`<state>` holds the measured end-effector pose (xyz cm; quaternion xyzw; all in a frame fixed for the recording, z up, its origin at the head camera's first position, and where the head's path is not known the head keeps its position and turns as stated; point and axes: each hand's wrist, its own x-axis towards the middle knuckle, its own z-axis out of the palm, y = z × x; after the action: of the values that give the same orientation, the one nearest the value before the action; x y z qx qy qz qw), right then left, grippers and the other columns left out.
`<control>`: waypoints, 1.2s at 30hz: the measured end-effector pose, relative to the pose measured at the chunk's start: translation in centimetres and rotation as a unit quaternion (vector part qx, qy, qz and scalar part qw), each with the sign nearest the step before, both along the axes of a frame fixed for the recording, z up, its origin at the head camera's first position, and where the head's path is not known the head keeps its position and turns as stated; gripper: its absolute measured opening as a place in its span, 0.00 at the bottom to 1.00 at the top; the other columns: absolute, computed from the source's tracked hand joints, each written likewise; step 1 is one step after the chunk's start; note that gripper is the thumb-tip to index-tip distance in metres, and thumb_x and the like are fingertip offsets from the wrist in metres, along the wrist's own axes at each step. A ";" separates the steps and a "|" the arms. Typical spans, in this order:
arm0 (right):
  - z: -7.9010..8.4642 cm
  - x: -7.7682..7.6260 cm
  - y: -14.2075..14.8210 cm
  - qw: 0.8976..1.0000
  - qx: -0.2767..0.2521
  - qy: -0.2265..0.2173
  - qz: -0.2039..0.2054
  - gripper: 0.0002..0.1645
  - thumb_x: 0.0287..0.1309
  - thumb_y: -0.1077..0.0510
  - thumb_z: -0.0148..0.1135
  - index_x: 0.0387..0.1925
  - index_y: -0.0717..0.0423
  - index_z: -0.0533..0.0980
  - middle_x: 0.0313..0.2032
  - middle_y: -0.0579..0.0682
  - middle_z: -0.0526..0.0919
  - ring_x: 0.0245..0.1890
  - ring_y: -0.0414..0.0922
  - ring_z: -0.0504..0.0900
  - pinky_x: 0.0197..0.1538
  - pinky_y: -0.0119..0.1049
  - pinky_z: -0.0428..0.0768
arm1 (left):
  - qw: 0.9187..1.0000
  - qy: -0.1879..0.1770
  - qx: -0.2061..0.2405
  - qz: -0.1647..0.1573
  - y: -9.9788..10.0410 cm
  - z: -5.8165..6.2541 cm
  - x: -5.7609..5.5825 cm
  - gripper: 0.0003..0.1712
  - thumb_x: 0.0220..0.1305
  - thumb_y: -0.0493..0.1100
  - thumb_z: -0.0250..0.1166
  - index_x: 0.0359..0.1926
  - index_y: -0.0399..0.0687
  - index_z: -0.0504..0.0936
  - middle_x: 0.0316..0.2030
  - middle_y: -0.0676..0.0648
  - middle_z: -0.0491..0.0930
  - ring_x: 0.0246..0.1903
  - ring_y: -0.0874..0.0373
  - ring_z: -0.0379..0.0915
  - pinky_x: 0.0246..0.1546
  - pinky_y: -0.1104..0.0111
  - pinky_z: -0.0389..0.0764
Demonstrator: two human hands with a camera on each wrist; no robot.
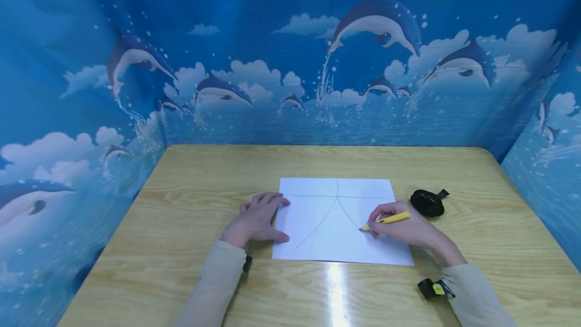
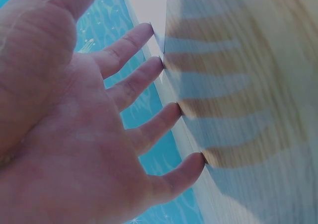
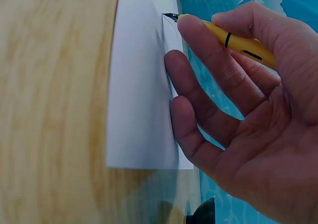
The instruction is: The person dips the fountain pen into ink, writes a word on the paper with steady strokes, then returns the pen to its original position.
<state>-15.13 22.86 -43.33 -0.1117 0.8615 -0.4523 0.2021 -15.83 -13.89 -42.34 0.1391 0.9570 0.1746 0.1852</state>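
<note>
A white sheet of paper [image 1: 317, 226] lies on the wooden table, with a thin horizontal line, a short vertical one and two curves branching down from where they cross. My right hand [image 1: 401, 226] pinches a yellow fountain pen [image 1: 394, 218] between thumb and fingers. The dark nib is at the lower end of the right-hand curve. In the right wrist view the pen [image 3: 248, 47] slants over the sheet [image 3: 139, 110], and the lower fingers are bent beside it. My left hand [image 1: 256, 218] rests at the paper's left edge, fingers spread; in the left wrist view its fingertips [image 2: 191, 167] touch down.
A glossy black rounded object [image 1: 427, 203] with a small tab sits on the table [image 1: 218, 165] beyond my right hand. Black devices are worn at both wrists, the right one [image 1: 426, 289] sticking out. A blue curtain [image 1: 254, 120] printed with dolphins surrounds the table's back and sides.
</note>
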 end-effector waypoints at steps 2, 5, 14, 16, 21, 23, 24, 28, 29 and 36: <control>-0.1 0.0 0.1 1.000 0.001 -0.001 0.004 0.11 0.63 0.52 0.69 0.39 0.56 0.84 0.30 0.50 0.89 0.24 0.39 0.73 0.30 0.28 0.69 | 1.000 -0.001 0.000 -0.001 0.0 0.0 0.0 0.45 0.55 0.60 0.77 0.72 0.60 0.69 0.78 0.47 0.58 0.78 0.38 0.48 0.70 0.29 0.54; -0.2 0.1 0.4 1.000 0.002 -0.001 0.008 0.11 0.63 0.52 0.69 0.39 0.56 0.84 0.30 0.49 0.89 0.26 0.40 0.75 0.31 0.29 0.70 | 1.000 -0.002 -0.001 -0.001 0.0 0.1 0.0 0.45 0.55 0.60 0.77 0.72 0.60 0.69 0.78 0.47 0.58 0.78 0.37 0.48 0.70 0.29 0.54; -0.2 0.3 0.9 0.999 -0.008 -0.004 0.033 0.12 0.65 0.52 0.68 0.41 0.57 0.83 0.31 0.50 0.89 0.28 0.40 0.76 0.35 0.29 0.70 | 1.000 -0.003 -0.002 -0.001 0.0 0.1 0.0 0.45 0.56 0.60 0.77 0.72 0.61 0.69 0.79 0.48 0.57 0.78 0.38 0.48 0.70 0.29 0.55; -0.2 0.4 1.1 0.999 -0.010 -0.007 0.038 0.12 0.65 0.52 0.68 0.41 0.57 0.83 0.31 0.49 0.89 0.28 0.40 0.77 0.36 0.29 0.70 | 1.000 -0.003 -0.002 -0.001 0.0 0.0 0.0 0.45 0.55 0.60 0.77 0.72 0.61 0.69 0.79 0.48 0.57 0.78 0.38 0.48 0.70 0.29 0.55; -0.4 0.4 1.5 0.998 -0.022 -0.009 0.052 0.11 0.66 0.53 0.67 0.41 0.58 0.83 0.31 0.49 0.89 0.29 0.41 0.80 0.38 0.29 0.73 | 1.000 -0.002 -0.002 -0.003 -0.1 0.0 -0.1 0.45 0.55 0.60 0.77 0.72 0.60 0.69 0.79 0.47 0.57 0.78 0.38 0.48 0.70 0.29 0.55; -0.4 0.4 1.6 0.998 -0.026 -0.008 0.056 0.11 0.66 0.53 0.67 0.40 0.58 0.83 0.30 0.49 0.89 0.30 0.42 0.81 0.39 0.29 0.73 | 1.000 -0.002 -0.002 -0.002 -0.1 0.0 0.0 0.45 0.55 0.60 0.77 0.72 0.61 0.69 0.79 0.47 0.57 0.78 0.38 0.48 0.70 0.29 0.55; -0.5 0.5 1.7 0.998 -0.027 -0.010 0.057 0.11 0.66 0.53 0.67 0.40 0.58 0.83 0.30 0.49 0.89 0.30 0.42 0.81 0.39 0.29 0.74 | 1.000 -0.003 -0.002 -0.002 -0.1 0.0 0.0 0.45 0.55 0.60 0.77 0.72 0.61 0.69 0.79 0.47 0.57 0.78 0.38 0.48 0.70 0.29 0.55; -0.4 0.5 1.8 0.998 -0.027 -0.013 0.061 0.11 0.66 0.54 0.67 0.40 0.59 0.83 0.30 0.50 0.89 0.31 0.42 0.81 0.39 0.29 0.74 | 1.000 -0.002 -0.003 -0.004 -0.1 0.0 0.0 0.45 0.55 0.60 0.77 0.72 0.61 0.69 0.78 0.47 0.58 0.78 0.37 0.48 0.70 0.29 0.55; -0.3 0.6 1.9 0.998 -0.026 -0.015 0.061 0.11 0.65 0.53 0.67 0.40 0.58 0.83 0.31 0.50 0.89 0.31 0.43 0.81 0.39 0.29 0.74 | 1.000 -0.001 -0.003 -0.005 -0.1 0.0 0.0 0.45 0.55 0.61 0.77 0.72 0.61 0.69 0.78 0.47 0.58 0.78 0.37 0.48 0.70 0.29 0.55; -0.4 0.7 2.3 0.997 -0.027 -0.013 0.071 0.10 0.65 0.54 0.67 0.41 0.58 0.83 0.31 0.52 0.90 0.33 0.44 0.83 0.41 0.29 0.76 | 1.000 0.003 -0.003 -0.007 -0.1 0.0 -0.1 0.46 0.55 0.61 0.77 0.72 0.60 0.69 0.78 0.47 0.58 0.77 0.37 0.49 0.69 0.29 0.55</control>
<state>-14.42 25.14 -43.72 -0.1720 0.8362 -0.4611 0.2419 -15.95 -13.97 -42.36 0.1460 0.9570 0.1701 0.1840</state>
